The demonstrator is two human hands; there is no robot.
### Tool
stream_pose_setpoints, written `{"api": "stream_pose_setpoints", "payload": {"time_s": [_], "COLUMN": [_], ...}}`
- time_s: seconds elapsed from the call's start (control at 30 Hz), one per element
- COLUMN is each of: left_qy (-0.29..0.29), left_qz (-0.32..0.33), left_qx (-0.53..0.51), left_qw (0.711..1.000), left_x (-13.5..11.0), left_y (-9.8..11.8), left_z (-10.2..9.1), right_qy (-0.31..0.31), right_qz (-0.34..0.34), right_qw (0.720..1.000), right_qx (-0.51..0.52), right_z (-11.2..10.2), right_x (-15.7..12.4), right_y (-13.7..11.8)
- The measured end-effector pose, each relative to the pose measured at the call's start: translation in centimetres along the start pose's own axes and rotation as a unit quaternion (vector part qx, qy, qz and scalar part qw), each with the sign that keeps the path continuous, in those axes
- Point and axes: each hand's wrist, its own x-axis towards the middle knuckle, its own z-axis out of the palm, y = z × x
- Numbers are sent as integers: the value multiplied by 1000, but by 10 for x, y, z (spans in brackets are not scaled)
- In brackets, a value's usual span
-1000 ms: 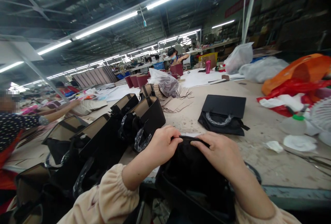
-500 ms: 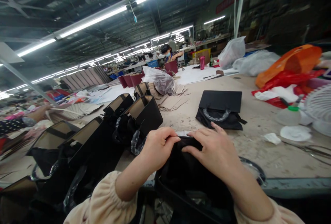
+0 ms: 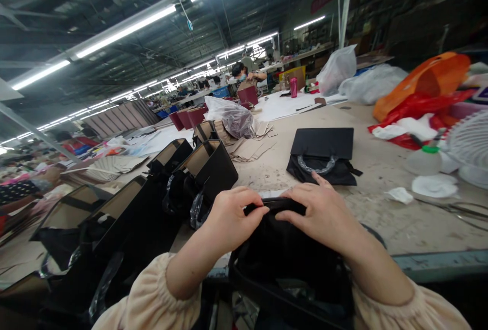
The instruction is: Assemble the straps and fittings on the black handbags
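A black bag (image 3: 293, 269) with its mouth open toward me hangs at the table's front edge. My left hand (image 3: 238, 218) pinches its far rim between thumb and fingers. Just to the right, my right hand (image 3: 320, 213) grips the same rim, thumb inside and fingers over the outer side. Beyond my right hand a finished-looking black handbag (image 3: 322, 144) lies flat, its handle (image 3: 316, 166) wrapped in clear plastic. Several black box-shaped bags (image 3: 213, 167) with beige linings stand on the left.
Scissors (image 3: 457, 209), a white pad (image 3: 434, 186), a bottle with a green cap (image 3: 425, 159) and a white fan (image 3: 468, 147) are at the right. Behind them lie orange and red plastic bags (image 3: 423, 86). A person (image 3: 246, 78) works farther back beside maroon pieces.
Both hands stay on the rim; the right fingers have closed in over it and the rim is bent up more between the hands. The view has shifted slightly.
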Motion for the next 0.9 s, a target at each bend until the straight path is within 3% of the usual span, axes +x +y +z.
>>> {"api": "stream_pose_setpoints", "payload": {"time_s": [0.37,0.57,0.9], "left_qy": [-103,-131,-96], "left_qz": [8,31,-27], "left_qx": [123,19,-140], "left_qw": [987,991,985], "left_x": [18,20,10], "left_y": [12,11,5], "left_z": [-5,-3,2], "right_qy": [-3,0,16], "right_qz": [23,13,-7], "right_qw": [1000,1000,998], "right_qx": [7,20,59], "right_z": [0,0,2], "right_x": [1,0,3], "right_y": [-5,-3,1]}}
